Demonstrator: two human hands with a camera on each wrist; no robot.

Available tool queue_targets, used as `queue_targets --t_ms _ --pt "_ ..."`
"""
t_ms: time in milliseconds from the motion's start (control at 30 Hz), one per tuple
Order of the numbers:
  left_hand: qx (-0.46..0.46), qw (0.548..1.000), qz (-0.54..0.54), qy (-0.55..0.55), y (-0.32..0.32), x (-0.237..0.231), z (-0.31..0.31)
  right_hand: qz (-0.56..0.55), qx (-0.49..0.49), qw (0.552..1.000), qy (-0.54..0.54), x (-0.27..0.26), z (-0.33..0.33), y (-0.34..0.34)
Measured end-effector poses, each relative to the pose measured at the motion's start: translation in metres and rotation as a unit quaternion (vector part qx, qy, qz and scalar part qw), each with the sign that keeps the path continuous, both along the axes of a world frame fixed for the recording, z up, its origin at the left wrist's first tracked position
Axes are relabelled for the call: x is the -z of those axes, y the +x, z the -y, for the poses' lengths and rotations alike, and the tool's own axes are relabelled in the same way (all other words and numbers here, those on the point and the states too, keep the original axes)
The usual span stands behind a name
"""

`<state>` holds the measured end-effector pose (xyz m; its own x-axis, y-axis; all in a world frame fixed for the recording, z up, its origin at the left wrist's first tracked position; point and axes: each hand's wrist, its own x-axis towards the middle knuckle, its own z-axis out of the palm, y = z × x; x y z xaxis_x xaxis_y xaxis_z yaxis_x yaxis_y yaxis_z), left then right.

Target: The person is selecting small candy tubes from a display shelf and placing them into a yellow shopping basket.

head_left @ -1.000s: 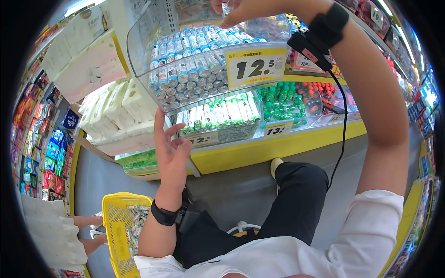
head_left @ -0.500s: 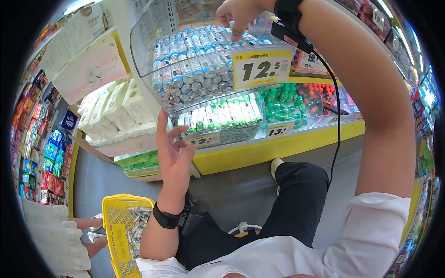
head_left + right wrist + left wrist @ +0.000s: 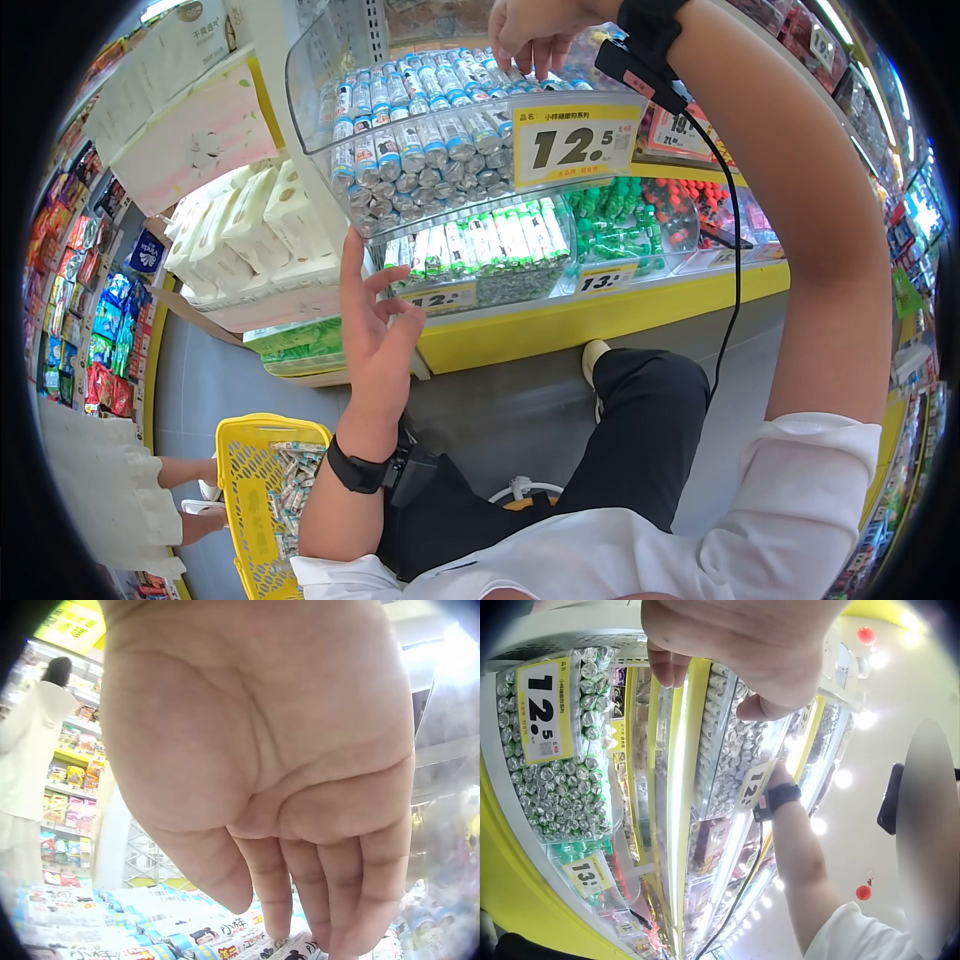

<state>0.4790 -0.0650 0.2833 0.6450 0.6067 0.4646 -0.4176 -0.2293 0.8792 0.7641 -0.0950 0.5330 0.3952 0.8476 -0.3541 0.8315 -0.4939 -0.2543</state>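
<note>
A clear plastic bin holds rows of wrapped candy rolls with white-and-blue labels and silvery twisted ends. Over its back right part, my right hand points its fingers down among the top rolls. The right wrist view shows that hand's palm with fairly straight fingers, fingertips right at the labels. Below the bin's front left corner is my left hand, its index fingertip at the bottom edge and the other fingers loosely bent. In the left wrist view, the left hand overlaps the bin.
A price sign hangs on the bin's front. Beneath are green-labelled rolls and green-capped bottles. Tissue packs stand left. A yellow basket with loose rolls sits on the floor near another person's legs. A black cable hangs from the right wrist.
My right hand, earlier pinching a roll above the bin, has come down onto the rolls at the back right, and its fingers have straightened. The left hand has stayed at the bin's corner.
</note>
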Motion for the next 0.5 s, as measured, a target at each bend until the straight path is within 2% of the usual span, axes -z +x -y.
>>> queue_targets --t_ms 100,200,400,500 --pt "-0.016 1.0 -0.011 0.002 0.001 -0.001 0.003 -0.008 0.002 1.0 0.011 -0.002 0.003 -0.003" --pt "-0.019 1.0 -0.013 0.004 0.001 0.0 0.003 0.013 -0.052 0.998 -0.015 -0.002 0.006 0.001" --pt "-0.018 1.0 -0.015 0.009 0.001 -0.001 0.003 0.031 -0.064 0.997 -0.024 -0.006 0.013 -0.007" --pt "-0.019 1.0 -0.014 0.011 0.001 -0.001 0.003 -0.009 -0.061 0.998 -0.028 -0.006 0.014 -0.003"
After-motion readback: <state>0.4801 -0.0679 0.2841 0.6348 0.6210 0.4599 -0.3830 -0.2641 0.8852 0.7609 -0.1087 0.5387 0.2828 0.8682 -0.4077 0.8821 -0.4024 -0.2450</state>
